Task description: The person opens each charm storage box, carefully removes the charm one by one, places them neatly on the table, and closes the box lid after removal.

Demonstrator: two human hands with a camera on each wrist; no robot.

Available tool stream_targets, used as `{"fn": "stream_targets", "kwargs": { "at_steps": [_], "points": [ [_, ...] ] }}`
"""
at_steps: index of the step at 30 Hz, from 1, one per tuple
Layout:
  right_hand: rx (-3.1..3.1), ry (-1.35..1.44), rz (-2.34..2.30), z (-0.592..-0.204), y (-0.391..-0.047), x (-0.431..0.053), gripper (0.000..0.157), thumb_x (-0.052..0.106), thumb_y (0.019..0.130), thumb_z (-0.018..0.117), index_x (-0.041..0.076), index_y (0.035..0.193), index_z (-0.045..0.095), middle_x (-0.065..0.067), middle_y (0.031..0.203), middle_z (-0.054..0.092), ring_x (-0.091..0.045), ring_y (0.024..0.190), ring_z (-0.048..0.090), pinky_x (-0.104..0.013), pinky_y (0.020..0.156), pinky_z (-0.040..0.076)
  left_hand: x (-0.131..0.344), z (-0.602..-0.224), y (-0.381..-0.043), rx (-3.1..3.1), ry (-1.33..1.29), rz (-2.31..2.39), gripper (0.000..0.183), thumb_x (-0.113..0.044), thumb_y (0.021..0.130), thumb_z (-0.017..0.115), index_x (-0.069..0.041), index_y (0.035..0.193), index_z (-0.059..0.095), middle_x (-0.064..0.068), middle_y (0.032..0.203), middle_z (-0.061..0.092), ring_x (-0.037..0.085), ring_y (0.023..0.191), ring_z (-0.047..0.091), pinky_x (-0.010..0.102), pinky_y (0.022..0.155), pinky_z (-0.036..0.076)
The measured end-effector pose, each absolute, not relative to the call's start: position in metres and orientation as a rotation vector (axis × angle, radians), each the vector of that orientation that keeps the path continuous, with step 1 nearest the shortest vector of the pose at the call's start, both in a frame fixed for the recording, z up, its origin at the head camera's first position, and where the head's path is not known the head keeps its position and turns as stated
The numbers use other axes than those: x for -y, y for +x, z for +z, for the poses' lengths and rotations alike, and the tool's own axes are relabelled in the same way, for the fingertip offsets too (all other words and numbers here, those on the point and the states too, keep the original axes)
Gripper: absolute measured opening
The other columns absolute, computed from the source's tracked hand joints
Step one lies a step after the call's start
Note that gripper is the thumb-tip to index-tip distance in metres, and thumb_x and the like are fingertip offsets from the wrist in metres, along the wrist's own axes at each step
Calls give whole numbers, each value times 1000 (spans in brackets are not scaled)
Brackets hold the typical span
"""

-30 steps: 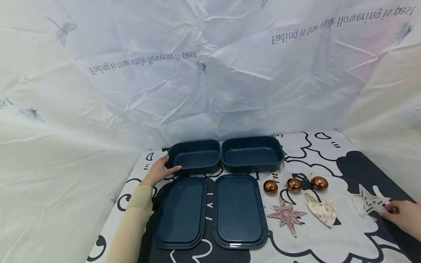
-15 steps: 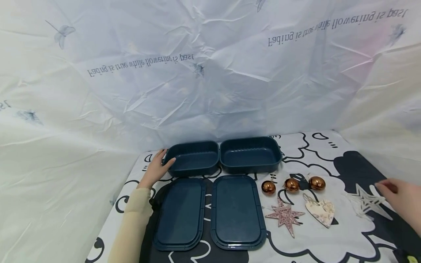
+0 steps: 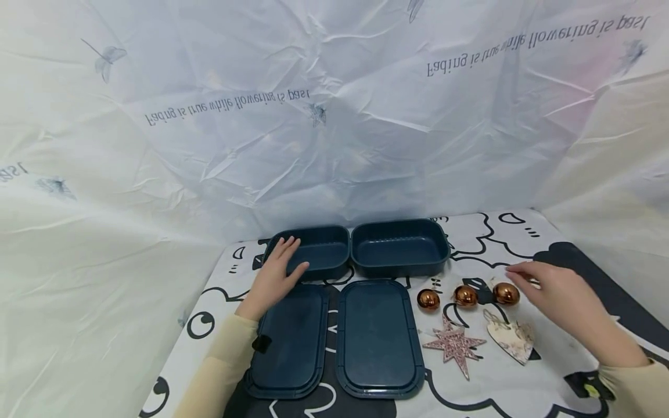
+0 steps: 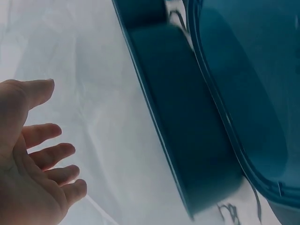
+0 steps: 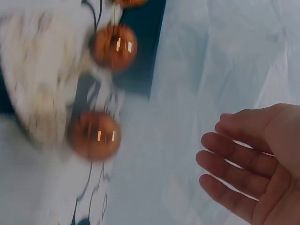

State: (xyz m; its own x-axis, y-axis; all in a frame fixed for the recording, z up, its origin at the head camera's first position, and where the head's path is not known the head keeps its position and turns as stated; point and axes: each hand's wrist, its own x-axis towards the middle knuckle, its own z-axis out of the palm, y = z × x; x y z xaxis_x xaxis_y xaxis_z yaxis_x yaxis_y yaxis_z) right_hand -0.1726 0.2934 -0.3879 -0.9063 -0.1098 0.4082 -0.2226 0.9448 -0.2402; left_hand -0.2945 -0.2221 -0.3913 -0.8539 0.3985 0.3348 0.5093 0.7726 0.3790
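Observation:
My left hand [image 3: 274, 278] hovers with spread fingers over the near left corner of the left dark blue box [image 3: 330, 270]. Nothing is in that hand [image 4: 37, 159] in the left wrist view. On the right, my right hand [image 3: 556, 293] hangs with loosely bent fingers, its fingertips just above the rightmost copper bauble [image 3: 505, 294]. Two more copper baubles [image 3: 466, 296] lie in a row to its left. Below the hand is a cream heart ornament [image 3: 508, 341], partly overlapped by it. A pink glitter star [image 3: 455, 343] lies left of the heart. The right hand [image 5: 248, 159] holds nothing.
A second dark blue box [image 3: 401, 269] stands against the first at the back. Two flat blue lids [image 3: 380, 342] lie side by side in front. A white sheet [image 3: 340, 145] hangs behind the patterned tablecloth [image 3: 481, 389].
My right hand has left the white star at the far right and swung left to the baubles; its arm now hides the star. The left hand has moved right, off the box's left side.

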Motion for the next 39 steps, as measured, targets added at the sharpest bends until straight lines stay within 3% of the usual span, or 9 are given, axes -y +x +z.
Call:
{"fn": "stream_targets", "kwargs": {
  "at_steps": [2,5,10,15,22,27,31,34,39],
  "points": [
    [2691,312,408,-389,-173,-281,22,14,92,75,-1,108,75,-17,96,74,-29,73,69,-47,58,56,214,-393,-285,2710,-751,-647,67,-39,103,60,-12,159,35,10,164,28,28,154,16,56,118,30],
    [2653,422,411,-392,-173,-261,22,14,90,77,4,109,75,-13,98,74,-24,74,69,-42,58,57,204,-396,-272,2676,-830,-601,66,-37,102,61,-11,158,37,9,163,30,27,152,22,53,115,37],
    [2683,594,413,-400,-170,-234,29,21,89,78,11,117,75,-11,114,72,-27,93,71,-45,72,60,191,-405,-250,2620,-986,-519,66,-38,101,63,-8,156,39,11,161,34,30,149,30,50,112,41],
    [2733,848,429,-411,-168,-211,36,25,92,76,12,125,72,-10,128,65,-26,106,68,-42,80,60,182,-416,-232,2628,-1123,-454,70,-41,100,64,-8,156,39,14,160,36,31,149,31,50,116,37],
    [2829,1155,478,-427,-166,-189,47,40,97,68,13,137,65,-9,144,57,-27,121,61,-44,91,58,164,-434,-211,2698,-1367,-322,73,-54,102,51,-10,158,36,13,160,36,29,149,30,49,121,28],
    [2959,1231,535,-435,-165,-179,58,53,96,63,15,140,62,-8,148,53,-29,129,56,-47,98,53,156,-443,-199,2761,-1528,-266,78,-61,101,46,-13,160,32,13,162,32,29,150,29,50,119,30],
    [3049,1234,566,-439,-162,-171,68,63,91,63,18,142,60,-6,151,50,-32,134,51,-59,99,49,151,-447,-194,2807,-1624,-238,81,-65,99,45,-16,161,29,10,165,27,27,151,26,48,120,30],
    [3102,1229,589,-439,-160,-167,68,63,90,64,22,144,59,-3,153,48,-31,136,49,-65,98,48,147,-449,-190,2830,-1669,-238,83,-67,97,47,-17,161,28,8,166,25,26,152,24,48,120,30],
    [3106,1301,546,-439,-159,-163,64,63,89,66,27,143,60,1,152,49,-28,135,51,-63,96,50,145,-452,-186,2860,-1707,-253,86,-67,95,52,-19,162,27,8,166,22,25,152,22,46,120,31]
  ]
}}
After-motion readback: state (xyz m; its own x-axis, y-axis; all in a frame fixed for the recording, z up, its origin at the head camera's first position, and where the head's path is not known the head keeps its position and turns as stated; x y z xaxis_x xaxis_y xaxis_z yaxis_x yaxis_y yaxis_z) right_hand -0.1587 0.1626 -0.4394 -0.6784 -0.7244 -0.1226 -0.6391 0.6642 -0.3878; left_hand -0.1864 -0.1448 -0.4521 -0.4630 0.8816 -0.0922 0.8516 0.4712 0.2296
